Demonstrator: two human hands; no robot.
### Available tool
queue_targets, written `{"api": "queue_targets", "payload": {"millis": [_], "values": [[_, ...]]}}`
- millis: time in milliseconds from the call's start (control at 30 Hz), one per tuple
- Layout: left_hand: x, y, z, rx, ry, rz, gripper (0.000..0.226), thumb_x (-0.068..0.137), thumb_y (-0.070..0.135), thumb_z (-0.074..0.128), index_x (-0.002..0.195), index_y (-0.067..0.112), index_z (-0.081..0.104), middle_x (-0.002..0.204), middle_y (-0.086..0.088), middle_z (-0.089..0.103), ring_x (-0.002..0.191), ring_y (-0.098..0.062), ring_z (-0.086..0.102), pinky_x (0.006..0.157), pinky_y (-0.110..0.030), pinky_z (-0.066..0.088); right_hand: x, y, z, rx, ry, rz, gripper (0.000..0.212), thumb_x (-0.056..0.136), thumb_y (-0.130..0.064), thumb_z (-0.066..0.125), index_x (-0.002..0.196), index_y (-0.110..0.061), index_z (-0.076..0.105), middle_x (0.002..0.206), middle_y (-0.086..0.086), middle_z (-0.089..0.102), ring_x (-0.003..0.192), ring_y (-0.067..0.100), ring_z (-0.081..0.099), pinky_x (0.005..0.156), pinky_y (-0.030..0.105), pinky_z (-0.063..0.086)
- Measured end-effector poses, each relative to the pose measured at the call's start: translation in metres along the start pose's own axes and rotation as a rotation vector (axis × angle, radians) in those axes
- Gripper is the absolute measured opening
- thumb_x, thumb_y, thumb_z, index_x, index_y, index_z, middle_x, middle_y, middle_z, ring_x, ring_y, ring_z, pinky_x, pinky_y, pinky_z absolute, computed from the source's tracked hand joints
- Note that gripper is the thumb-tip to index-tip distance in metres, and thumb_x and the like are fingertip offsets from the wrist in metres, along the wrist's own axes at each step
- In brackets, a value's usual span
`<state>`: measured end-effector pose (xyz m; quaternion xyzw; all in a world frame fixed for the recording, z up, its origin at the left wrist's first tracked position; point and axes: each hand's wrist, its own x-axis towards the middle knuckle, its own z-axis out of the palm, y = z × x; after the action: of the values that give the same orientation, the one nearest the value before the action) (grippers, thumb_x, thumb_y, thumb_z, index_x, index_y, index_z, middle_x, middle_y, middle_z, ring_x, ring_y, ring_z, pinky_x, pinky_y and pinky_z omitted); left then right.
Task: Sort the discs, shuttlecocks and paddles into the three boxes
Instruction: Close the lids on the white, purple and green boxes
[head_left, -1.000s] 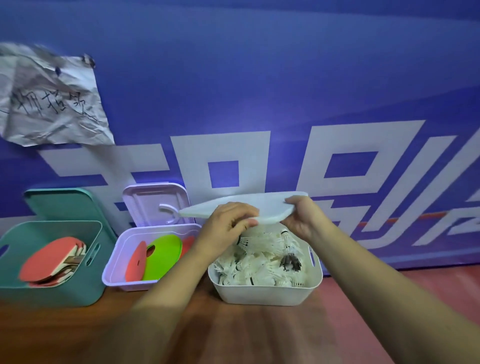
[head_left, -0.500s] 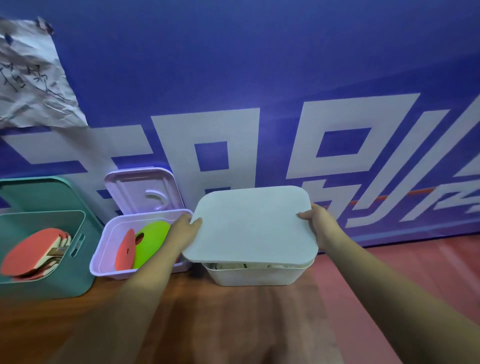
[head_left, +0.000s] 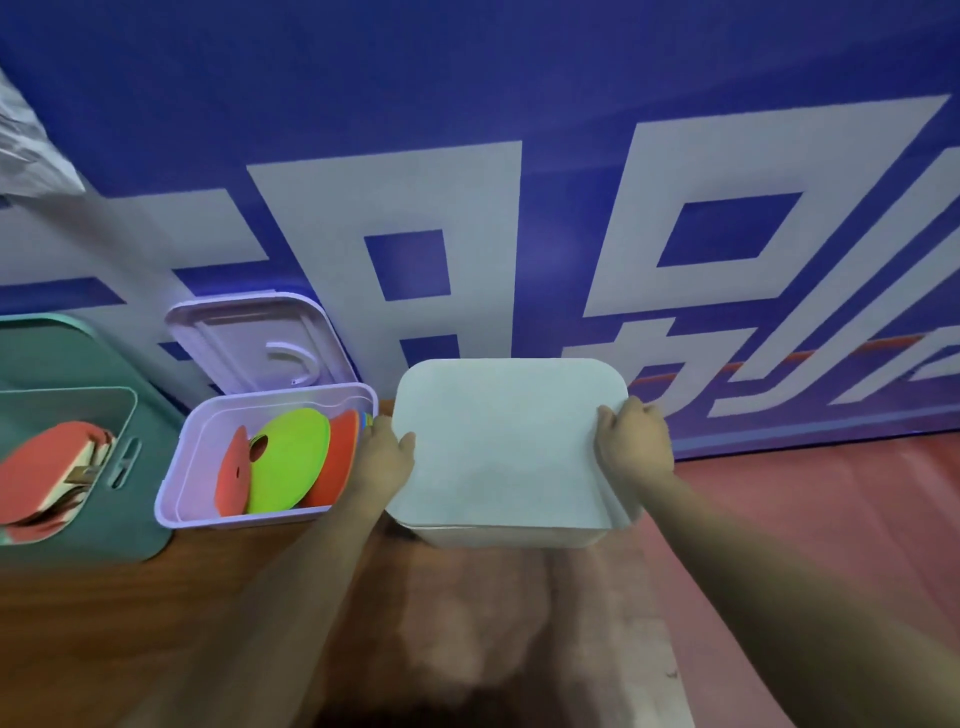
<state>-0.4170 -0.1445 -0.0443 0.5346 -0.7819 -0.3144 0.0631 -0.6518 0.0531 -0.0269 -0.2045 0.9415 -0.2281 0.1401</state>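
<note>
Left hand (head_left: 384, 457) and right hand (head_left: 631, 447) grip opposite side edges of flat white plastic lid (head_left: 504, 441), lying near level directly atop white plastic box (head_left: 511, 538); lid's near-right corner overhangs box, apparently unseated; contents hidden.

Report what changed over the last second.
The white lid, held tilted above the white box, came down flat onto it, hiding the shuttlecocks. The left hand and right hand still grip its edges. The purple box of discs and green box of paddles stayed open.
</note>
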Motion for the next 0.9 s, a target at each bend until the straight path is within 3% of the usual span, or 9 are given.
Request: {"api": "queue_targets", "payload": {"millis": [100, 267, 367, 467, 567, 633, 700, 900], "values": [[0.002, -0.002, 0.002, -0.048, -0.006, -0.028, 0.037, 0.094, 0.019, 0.056, 0.117, -0.009, 0.047, 0.119, -0.028, 0.052, 0.113, -0.042, 0.051, 0.092, -0.041, 0.04, 0.008, 0.0, 0.005, 0.024, -0.006, 0.025, 0.042, 0.101, -0.037, 0.035, 0.119, -0.001, 0.047, 0.121, 0.025, 0.046, 0.112, 0.042, 0.046, 0.096, 0.048, 0.041], [0.003, -0.008, 0.003, -0.242, -0.037, -0.076, 0.027, 0.095, 0.018, 0.056, 0.114, 0.003, 0.044, 0.111, -0.015, 0.058, 0.104, -0.033, 0.058, 0.09, -0.039, 0.043, 0.007, 0.006, 0.017, 0.14, -0.076, 0.083, 0.038, 0.103, -0.032, 0.03, 0.123, -0.002, 0.042, 0.124, 0.024, 0.043, 0.107, 0.042, 0.048, 0.091, 0.047, 0.04], [0.002, -0.012, 0.005, -0.296, -0.033, -0.071, 0.02, 0.093, 0.023, 0.056, 0.107, 0.011, 0.046, 0.106, -0.009, 0.059, 0.104, -0.033, 0.059, 0.094, -0.044, 0.046, 0.004, 0.008, 0.018, 0.219, -0.09, 0.102, 0.036, 0.103, -0.033, 0.03, 0.123, -0.004, 0.04, 0.124, 0.023, 0.043, 0.089, 0.035, 0.05, 0.08, 0.04, 0.039], [-0.003, -0.01, 0.014, -0.27, -0.005, -0.059, 0.033, 0.098, 0.021, 0.048, 0.128, 0.007, 0.044, 0.129, -0.015, 0.054, 0.119, -0.032, 0.052, 0.102, -0.039, 0.038, 0.008, 0.009, 0.018, 0.227, -0.082, 0.077, 0.035, 0.103, -0.033, 0.031, 0.121, -0.005, 0.042, 0.121, 0.021, 0.049, 0.088, 0.031, 0.048, 0.077, 0.039, 0.039], [-0.009, -0.008, 0.023, -0.152, 0.035, 0.009, 0.054, 0.102, 0.023, 0.04, 0.151, 0.012, 0.021, 0.156, -0.01, 0.028, 0.14, -0.028, 0.031, 0.114, -0.036, 0.025, 0.009, 0.012, 0.021, 0.248, -0.047, 0.008, 0.036, 0.102, -0.033, 0.032, 0.13, -0.01, 0.039, 0.122, 0.017, 0.054, 0.106, 0.037, 0.055, 0.081, 0.042, 0.043], [-0.012, -0.011, 0.029, -0.077, 0.11, 0.097, 0.054, 0.102, 0.022, 0.037, 0.152, 0.007, 0.021, 0.157, -0.015, 0.025, 0.142, -0.032, 0.029, 0.117, -0.038, 0.022, 0.009, 0.013, 0.023, 0.229, -0.046, -0.038, 0.047, 0.101, -0.035, 0.029, 0.147, -0.026, 0.024, 0.126, 0.014, 0.054, 0.111, 0.038, 0.055, 0.087, 0.046, 0.046], [-0.014, -0.014, 0.034, -0.027, 0.19, 0.146, 0.054, 0.099, 0.021, 0.036, 0.148, -0.002, 0.027, 0.15, -0.025, 0.033, 0.136, -0.04, 0.036, 0.113, -0.043, 0.027, 0.012, 0.011, 0.025, 0.196, -0.051, -0.066, 0.05, 0.101, -0.037, 0.025, 0.15, -0.035, 0.016, 0.124, 0.015, 0.055, 0.106, 0.037, 0.056, 0.086, 0.047, 0.046], [-0.007, -0.023, 0.035, 0.073, 0.142, 0.205, 0.053, 0.101, 0.017, 0.036, 0.151, 0.004, 0.022, 0.155, -0.017, 0.029, 0.142, -0.03, 0.029, 0.117, -0.035, 0.018, 0.018, 0.021, 0.027, 0.259, -0.092, -0.127, 0.049, 0.1, -0.034, 0.031, 0.148, -0.03, 0.019, 0.119, 0.014, 0.057, 0.105, 0.037, 0.056, 0.079, 0.041, 0.041]]}}
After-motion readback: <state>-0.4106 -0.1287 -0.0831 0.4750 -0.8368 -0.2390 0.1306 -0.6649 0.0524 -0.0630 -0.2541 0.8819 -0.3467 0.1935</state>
